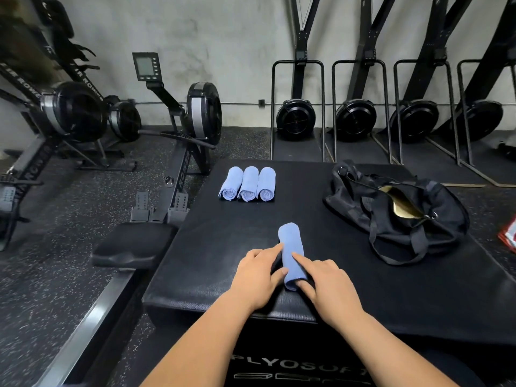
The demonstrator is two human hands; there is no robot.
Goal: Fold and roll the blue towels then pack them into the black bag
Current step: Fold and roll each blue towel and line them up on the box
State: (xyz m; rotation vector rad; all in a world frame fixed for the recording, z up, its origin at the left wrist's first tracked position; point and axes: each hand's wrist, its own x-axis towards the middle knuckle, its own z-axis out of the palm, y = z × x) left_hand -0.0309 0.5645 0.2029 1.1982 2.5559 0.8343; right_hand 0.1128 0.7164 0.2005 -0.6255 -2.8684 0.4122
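A blue towel rolled into a tube (291,247) lies lengthwise on the black plyo box (363,289), near its front edge. My left hand (258,275) holds the roll's left side between forefinger and thumb. My right hand (326,283) lays its forefinger on top of the roll and its thumb at the near end, pinching it. Three more rolled blue towels (247,184) lie side by side at the box's far left. The black bag (396,208) sits unzipped at the far right, its tan lining showing.
Rowing machines (178,129) stand on the rubber floor to the left, one seat (131,244) close against the box's left edge. Upright ski machines (354,118) line the back wall. A red and white item (509,236) lies on the floor at far right.
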